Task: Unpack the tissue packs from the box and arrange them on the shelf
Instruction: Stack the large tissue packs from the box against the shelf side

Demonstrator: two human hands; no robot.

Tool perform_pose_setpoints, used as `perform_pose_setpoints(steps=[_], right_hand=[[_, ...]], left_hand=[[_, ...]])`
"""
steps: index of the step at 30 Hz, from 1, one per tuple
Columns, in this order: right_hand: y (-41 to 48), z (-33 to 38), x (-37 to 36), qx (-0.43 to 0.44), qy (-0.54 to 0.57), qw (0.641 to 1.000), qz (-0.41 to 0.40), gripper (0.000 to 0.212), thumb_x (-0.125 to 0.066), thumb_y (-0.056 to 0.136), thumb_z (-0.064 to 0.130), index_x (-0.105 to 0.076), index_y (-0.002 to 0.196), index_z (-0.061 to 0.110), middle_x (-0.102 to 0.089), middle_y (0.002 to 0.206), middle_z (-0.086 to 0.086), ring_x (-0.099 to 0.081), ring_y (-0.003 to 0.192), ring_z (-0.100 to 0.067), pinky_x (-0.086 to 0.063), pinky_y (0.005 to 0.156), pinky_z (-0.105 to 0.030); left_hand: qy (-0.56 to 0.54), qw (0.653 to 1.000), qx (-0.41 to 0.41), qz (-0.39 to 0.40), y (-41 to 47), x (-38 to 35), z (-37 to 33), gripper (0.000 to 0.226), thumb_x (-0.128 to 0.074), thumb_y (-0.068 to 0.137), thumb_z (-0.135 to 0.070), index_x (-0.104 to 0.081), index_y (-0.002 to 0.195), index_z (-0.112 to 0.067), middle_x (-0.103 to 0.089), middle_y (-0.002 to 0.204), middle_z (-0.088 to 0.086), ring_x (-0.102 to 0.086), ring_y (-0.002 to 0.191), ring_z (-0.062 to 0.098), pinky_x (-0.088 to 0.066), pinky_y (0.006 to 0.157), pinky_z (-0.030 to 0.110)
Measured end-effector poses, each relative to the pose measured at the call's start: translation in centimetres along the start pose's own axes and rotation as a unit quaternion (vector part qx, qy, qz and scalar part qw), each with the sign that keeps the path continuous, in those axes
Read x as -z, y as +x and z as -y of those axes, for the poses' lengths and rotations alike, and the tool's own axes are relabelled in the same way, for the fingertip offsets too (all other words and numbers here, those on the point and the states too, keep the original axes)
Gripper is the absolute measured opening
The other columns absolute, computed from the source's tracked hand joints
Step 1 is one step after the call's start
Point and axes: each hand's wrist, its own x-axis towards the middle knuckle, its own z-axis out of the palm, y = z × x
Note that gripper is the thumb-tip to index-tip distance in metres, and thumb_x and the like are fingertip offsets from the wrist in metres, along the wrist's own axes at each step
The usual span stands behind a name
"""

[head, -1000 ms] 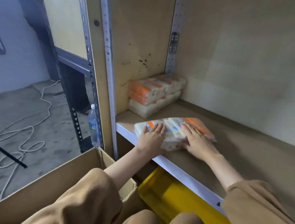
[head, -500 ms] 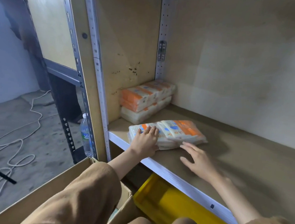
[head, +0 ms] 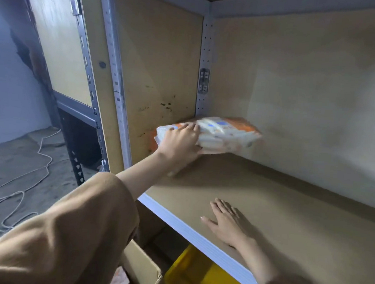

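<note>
A white and orange tissue pack (head: 225, 137) is lifted above the wooden shelf (head: 267, 204), near its back left corner. My left hand (head: 179, 144) grips its near end, fingers over the top. Behind the lifted pack, an orange edge of the stacked packs (head: 152, 139) shows in the corner; the rest is hidden. My right hand (head: 227, 223) rests flat on the shelf board near the white front edge, fingers spread, holding nothing. The cardboard box (head: 142, 270) stands below the shelf at the bottom of the view.
A yellow bin (head: 196, 279) sits under the shelf beside the box. A perforated metal upright (head: 113, 68) frames the shelf's left side. White cable (head: 21, 187) lies looped on the concrete floor to the left.
My left hand has lifted the tissue pack off the shelf front and carried it back toward the corner stack. My right hand let go and now lies flat on the board.
</note>
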Motion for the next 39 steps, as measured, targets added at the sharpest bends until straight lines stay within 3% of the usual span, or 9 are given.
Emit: perform_pose_setpoints(steps=[7, 14, 19, 21, 24, 31, 39], right_hand=[[5.0, 1.8, 0.5, -0.017, 0.009, 1.000, -0.011, 0.072, -0.033, 0.093, 0.052, -0.012, 0.146, 0.009, -0.004, 0.158, -0.009, -0.002, 0.146, -0.020, -0.001, 0.119, -0.036], [6.1, 1.6, -0.1, -0.022, 0.017, 0.999, -0.046, 0.073, -0.035, 0.090, 0.054, -0.017, 0.146, 0.011, -0.012, 0.157, -0.008, -0.008, 0.146, -0.019, -0.004, 0.120, -0.035], [6.2, 1.4, -0.3, -0.016, 0.020, 0.998, -0.051, 0.077, -0.031, 0.088, 0.059, -0.017, 0.146, 0.011, -0.012, 0.157, -0.008, -0.008, 0.146, -0.018, -0.005, 0.119, -0.036], [6.2, 1.5, -0.3, -0.017, 0.019, 0.998, -0.056, 0.094, -0.013, 0.072, 0.070, -0.018, 0.146, 0.012, -0.014, 0.157, -0.007, -0.009, 0.146, -0.017, -0.006, 0.119, -0.036], [6.4, 1.3, -0.4, -0.020, 0.023, 0.997, -0.066, 0.117, 0.004, 0.045, 0.068, -0.019, 0.145, 0.012, -0.015, 0.157, -0.007, -0.010, 0.145, -0.017, -0.006, 0.119, -0.036], [6.6, 1.4, -0.5, -0.019, 0.031, 0.996, -0.077, 0.118, 0.002, 0.044, 0.067, -0.020, 0.145, 0.011, -0.017, 0.157, -0.007, -0.011, 0.145, -0.016, -0.005, 0.119, -0.036], [6.5, 1.4, -0.3, -0.022, 0.032, 0.997, -0.065, 0.117, 0.002, 0.044, 0.067, -0.018, 0.146, 0.012, -0.016, 0.157, -0.006, -0.011, 0.145, -0.016, -0.004, 0.119, -0.036]], left_hand=[[0.047, 0.995, 0.062, -0.067, 5.2, 4.3, 2.2, 0.039, -0.053, 0.089, -0.027, -0.048, 0.121, -0.005, -0.058, 0.126, 0.011, -0.055, 0.118, 0.031, -0.046, 0.086, 0.038], [0.103, 0.989, 0.106, -0.027, 8.4, 1.9, 2.9, 0.031, -0.051, 0.091, -0.019, -0.054, 0.117, -0.002, -0.061, 0.122, 0.015, -0.058, 0.114, 0.035, -0.047, 0.088, 0.038], [0.160, 0.981, 0.106, 0.024, 9.8, -1.9, 2.8, 0.035, -0.053, 0.090, -0.017, -0.052, 0.122, -0.002, -0.060, 0.123, 0.015, -0.056, 0.116, 0.033, -0.049, 0.089, 0.039], [0.170, 0.976, 0.124, 0.052, 10.0, -3.5, 2.9, 0.038, -0.055, 0.089, -0.016, -0.051, 0.124, -0.001, -0.059, 0.122, 0.017, -0.057, 0.114, 0.034, -0.050, 0.091, 0.043], [0.160, 0.971, 0.153, 0.091, 10.4, -5.7, 3.3, 0.047, -0.055, 0.091, -0.022, -0.045, 0.131, 0.002, -0.054, 0.128, 0.020, -0.053, 0.118, 0.035, -0.049, 0.094, 0.047], [0.144, 0.980, 0.118, 0.077, 12.3, -7.9, 3.7, 0.059, -0.055, 0.092, -0.030, -0.035, 0.138, 0.000, -0.046, 0.137, 0.018, -0.045, 0.125, 0.030, -0.043, 0.097, 0.049], [0.143, 0.973, 0.123, 0.132, 13.5, -8.5, 3.6, 0.072, -0.053, 0.089, -0.036, -0.021, 0.144, -0.002, -0.029, 0.149, 0.018, -0.026, 0.139, 0.032, -0.030, 0.107, 0.056]])
